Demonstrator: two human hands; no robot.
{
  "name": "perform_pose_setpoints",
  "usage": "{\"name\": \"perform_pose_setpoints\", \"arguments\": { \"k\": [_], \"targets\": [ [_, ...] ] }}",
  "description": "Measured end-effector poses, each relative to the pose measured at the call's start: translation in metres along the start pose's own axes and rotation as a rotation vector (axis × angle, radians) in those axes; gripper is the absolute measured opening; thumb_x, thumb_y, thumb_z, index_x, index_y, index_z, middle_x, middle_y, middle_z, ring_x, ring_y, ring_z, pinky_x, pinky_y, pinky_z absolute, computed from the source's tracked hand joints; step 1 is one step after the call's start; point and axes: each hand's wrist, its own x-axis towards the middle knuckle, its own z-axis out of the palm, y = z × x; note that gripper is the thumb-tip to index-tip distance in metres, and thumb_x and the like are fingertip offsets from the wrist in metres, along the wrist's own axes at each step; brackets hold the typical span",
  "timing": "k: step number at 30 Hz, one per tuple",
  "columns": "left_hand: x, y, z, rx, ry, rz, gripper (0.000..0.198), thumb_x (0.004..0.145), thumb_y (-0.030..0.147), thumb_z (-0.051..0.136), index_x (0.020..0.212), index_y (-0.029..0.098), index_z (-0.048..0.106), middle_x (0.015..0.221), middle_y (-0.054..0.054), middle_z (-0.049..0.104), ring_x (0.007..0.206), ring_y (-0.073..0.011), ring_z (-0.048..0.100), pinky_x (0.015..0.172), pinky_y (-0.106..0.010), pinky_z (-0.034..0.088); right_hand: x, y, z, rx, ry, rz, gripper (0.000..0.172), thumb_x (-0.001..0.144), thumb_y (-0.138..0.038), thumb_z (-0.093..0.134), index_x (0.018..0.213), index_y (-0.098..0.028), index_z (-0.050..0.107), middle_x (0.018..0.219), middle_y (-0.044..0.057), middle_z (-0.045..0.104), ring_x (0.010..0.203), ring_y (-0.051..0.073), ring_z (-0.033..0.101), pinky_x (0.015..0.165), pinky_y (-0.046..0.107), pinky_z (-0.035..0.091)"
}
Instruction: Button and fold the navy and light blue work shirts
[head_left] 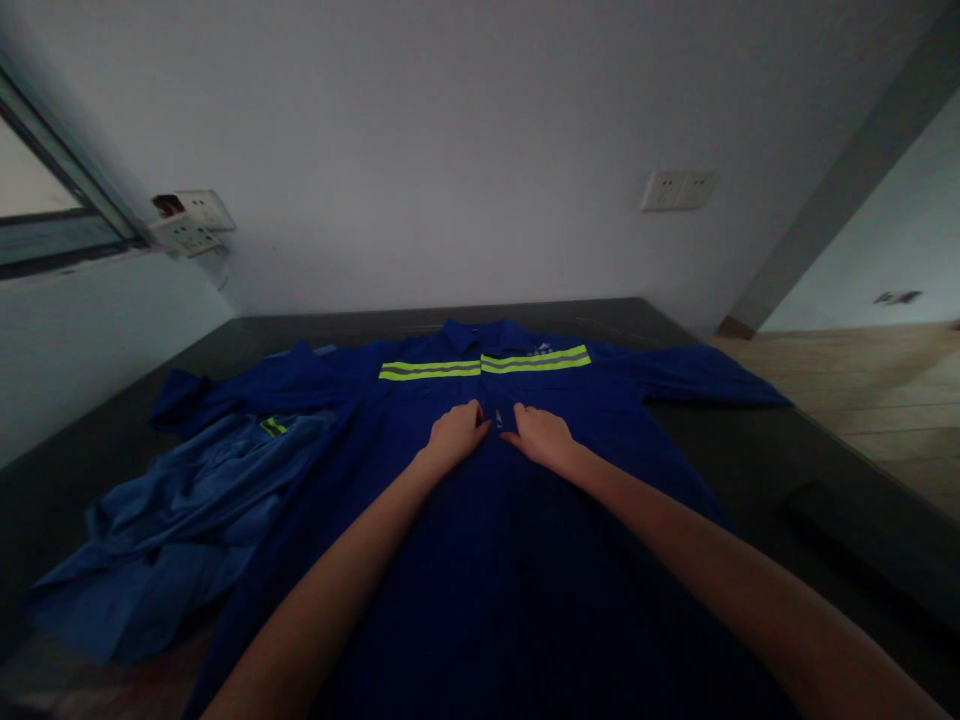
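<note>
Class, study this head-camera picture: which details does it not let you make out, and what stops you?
All in the head view:
- Lower end of the dark blue garment: cut off by the bottom edge.
- White chest mark: too small to read.
- Whether the left hand or right hand grips cloth: fingertips small, dimly lit.
- Dark object at right: too dark to identify.
- Lighter blue garment: folds hide its full shape.

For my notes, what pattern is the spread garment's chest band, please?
The chest band is yellow-green with a grey stripe along its middle, in the head view.
</note>
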Motion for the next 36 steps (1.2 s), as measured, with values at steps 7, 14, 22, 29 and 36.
{"name": "perform_pose_setpoints", "arguments": {
  "k": [7, 14, 22, 29, 36],
  "targets": [
    [-0.001, 0.002, -0.004, 0.080, -0.024, -0.006, 0.027, 0.087, 0.044, 0.053, 0.100, 0.021, 0.057, 0.104, -0.011, 0.068, 0.094, -0.0268, 0.066, 0.076, -0.034, 0.050, 0.000, -0.003, -0.005, -0.065, 0.003, 0.008, 0.026, 0.090, -0.027, 0.047, 0.110, -0.014, 0.057, 0.103, 0.017, 0.068, 0.095, 0.030, 0.066, 0.073, 0.037, 0.050],
    [-0.005, 0.006, -0.003, 0.103, -0.034, 0.053, 0.019, 0.089, 0.036, 0.049, 0.101, 0.023, 0.057, 0.107, -0.009, 0.067, 0.096, -0.0252, 0.066, 0.075, -0.033, 0.050, 0.014, 0.008, -0.008, 0.209, 0.009, 0.012, 0.018, 0.088, -0.024, 0.047, 0.098, -0.019, 0.062, 0.097, 0.011, 0.070, 0.089, 0.025, 0.066, 0.072, 0.032, 0.047],
    [-0.007, 0.006, -0.005, 0.088, -0.018, 0.065, 0.021, 0.090, 0.038, 0.046, 0.098, 0.023, 0.059, 0.103, -0.009, 0.068, 0.093, -0.0263, 0.066, 0.073, -0.034, 0.050, 0.031, 0.019, 0.001, 0.990, -0.053, 0.014, 0.017, 0.085, -0.020, 0.052, 0.100, -0.015, 0.058, 0.076, 0.003, 0.066, 0.063, 0.013, 0.060, 0.058, 0.023, 0.046],
    [-0.006, 0.007, -0.006, 0.023, 0.012, 0.093, 0.017, 0.091, 0.033, 0.044, 0.098, 0.025, 0.057, 0.098, -0.005, 0.069, 0.088, -0.0226, 0.065, 0.070, -0.030, 0.047, 0.029, 0.018, 0.031, 0.774, 0.109, 0.072, 0.034, 0.080, -0.034, 0.061, 0.108, -0.016, 0.055, 0.085, 0.004, 0.066, 0.074, 0.018, 0.062, 0.066, 0.028, 0.047],
    [-0.006, 0.007, -0.006, 0.004, -0.007, 0.077, 0.016, 0.090, 0.034, 0.046, 0.096, 0.024, 0.057, 0.097, -0.005, 0.069, 0.087, -0.0219, 0.065, 0.067, -0.028, 0.045, 0.027, 0.016, 0.031, 0.596, 0.244, 0.073, 0.026, 0.074, -0.025, 0.064, 0.100, -0.023, 0.060, 0.093, 0.003, 0.069, 0.084, 0.019, 0.063, 0.071, 0.027, 0.045]
  ]
}}
